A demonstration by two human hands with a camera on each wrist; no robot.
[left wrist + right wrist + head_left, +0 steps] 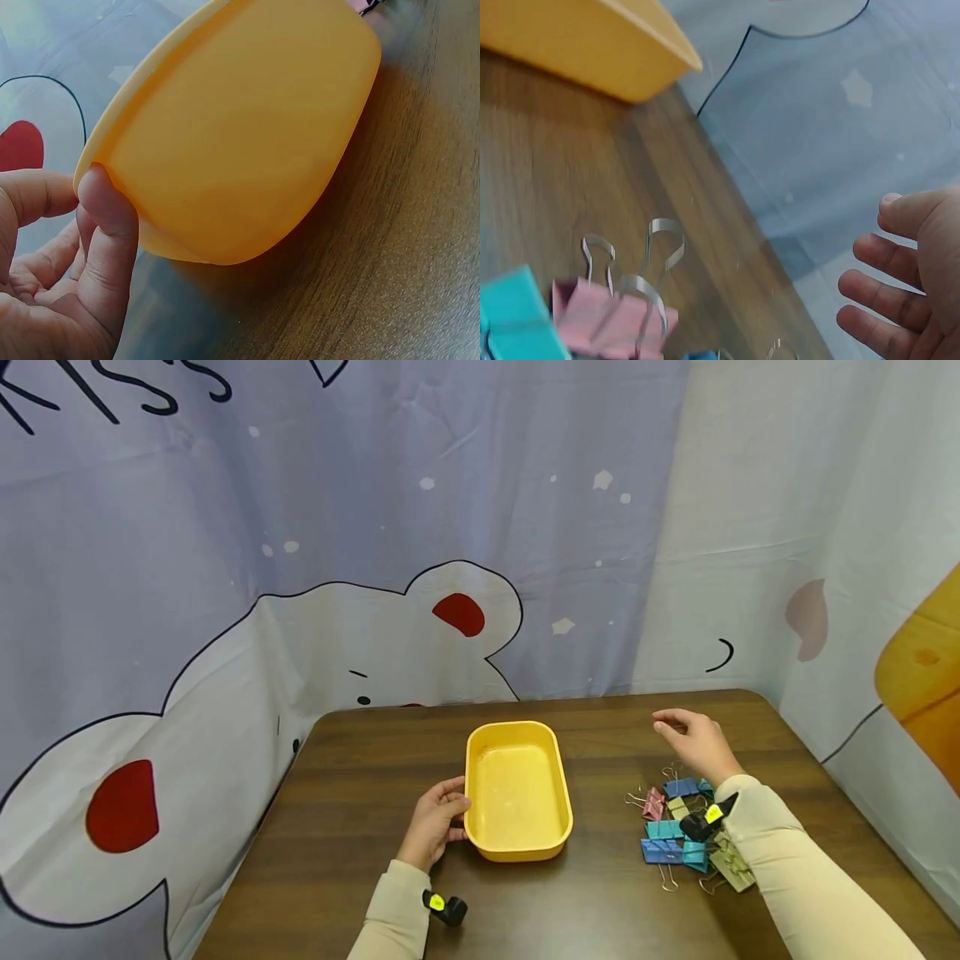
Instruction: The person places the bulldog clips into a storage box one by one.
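Facing up, yel. tray [519, 789] (long axis fwd)

Before you stood a brown wood-grain table [360, 793], far corners rounded. Behind it you faced a lavender-and-white fabric backdrop [487, 460], printed with a black-outlined white animal [337, 643] and pale stars [602, 480]; rightward, a yellow-orange printed shape [930, 677].
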